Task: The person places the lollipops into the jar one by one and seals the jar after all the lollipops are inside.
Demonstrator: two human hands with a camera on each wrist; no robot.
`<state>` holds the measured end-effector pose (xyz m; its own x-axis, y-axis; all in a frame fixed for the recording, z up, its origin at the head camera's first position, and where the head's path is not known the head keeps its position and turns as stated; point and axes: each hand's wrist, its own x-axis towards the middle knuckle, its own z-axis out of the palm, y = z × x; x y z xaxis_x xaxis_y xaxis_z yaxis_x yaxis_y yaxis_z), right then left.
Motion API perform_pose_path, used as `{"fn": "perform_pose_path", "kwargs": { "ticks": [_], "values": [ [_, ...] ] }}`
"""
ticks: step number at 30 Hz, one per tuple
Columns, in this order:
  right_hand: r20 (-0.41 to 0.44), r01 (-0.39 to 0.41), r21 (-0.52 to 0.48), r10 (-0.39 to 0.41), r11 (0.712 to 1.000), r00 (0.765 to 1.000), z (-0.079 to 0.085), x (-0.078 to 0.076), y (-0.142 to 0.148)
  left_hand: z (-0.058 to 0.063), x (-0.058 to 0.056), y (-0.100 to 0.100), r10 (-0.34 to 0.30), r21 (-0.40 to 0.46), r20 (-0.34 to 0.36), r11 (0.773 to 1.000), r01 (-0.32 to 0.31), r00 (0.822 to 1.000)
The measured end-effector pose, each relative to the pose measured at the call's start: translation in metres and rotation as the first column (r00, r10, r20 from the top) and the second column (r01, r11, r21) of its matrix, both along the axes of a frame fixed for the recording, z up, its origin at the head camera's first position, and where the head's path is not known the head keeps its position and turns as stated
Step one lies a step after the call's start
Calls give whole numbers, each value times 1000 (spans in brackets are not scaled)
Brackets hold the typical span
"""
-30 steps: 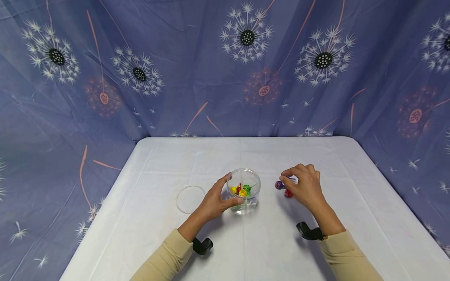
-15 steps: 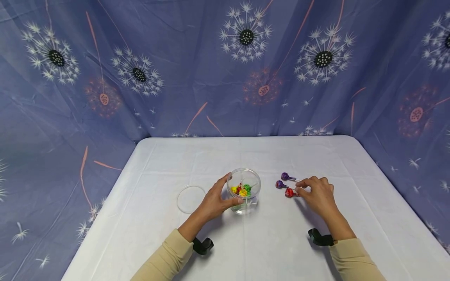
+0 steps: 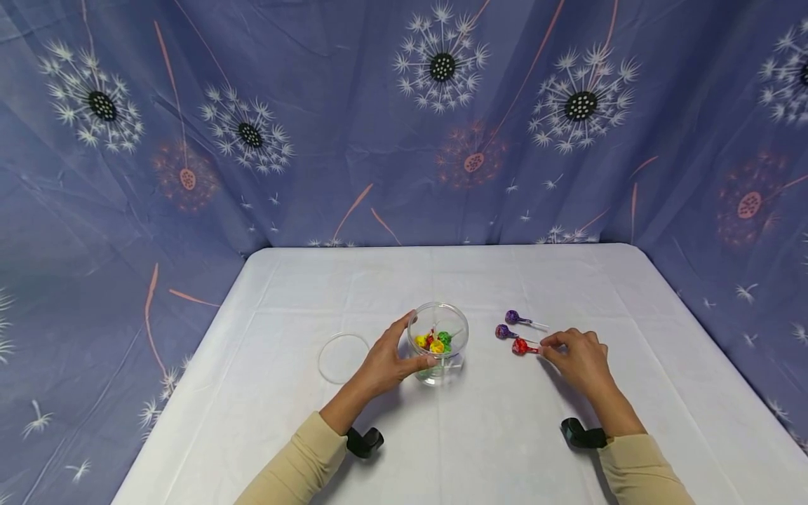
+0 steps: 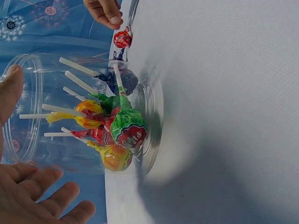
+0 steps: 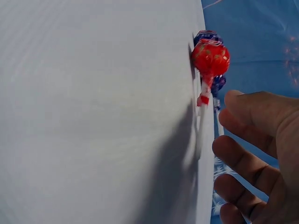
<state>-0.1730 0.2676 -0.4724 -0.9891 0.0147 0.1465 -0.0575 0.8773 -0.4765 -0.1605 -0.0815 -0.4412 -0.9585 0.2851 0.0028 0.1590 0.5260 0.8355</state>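
Observation:
My left hand (image 3: 393, 356) holds a clear plastic jar (image 3: 435, 375) near its rim, thumb on one side and fingers on the other. Inside the jar are several wrapped lollipops, among them a green one (image 4: 128, 128), a yellow one (image 4: 116, 157) and a dark one (image 4: 124, 81). To the jar's right, a red lollipop (image 3: 520, 346) and two purple lollipops (image 3: 512, 318) lie on the table. My right hand (image 3: 577, 358) hovers by the red lollipop's stick. In the right wrist view, its loosely bent fingers (image 5: 236, 151) look apart from that stick.
A clear ring-like lid (image 3: 343, 333) lies flat left of the jar. White cloth covers the table (image 3: 379, 280). A blue curtain with dandelion print (image 3: 353, 126) hangs behind it and at both sides.
My right hand has moved right and nearer to me, away from the purple lollipops, leaving them and the red one in plain sight. The left hand and jar have stayed in place.

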Motion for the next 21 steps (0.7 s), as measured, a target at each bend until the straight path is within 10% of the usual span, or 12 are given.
{"fn": "perform_pose_path", "kwargs": {
  "ticks": [21],
  "values": [
    [44,6,-88,-2,996,999,-19,0,14,0,1,1,8,6,6,1000,-8,1000]
  ]
}}
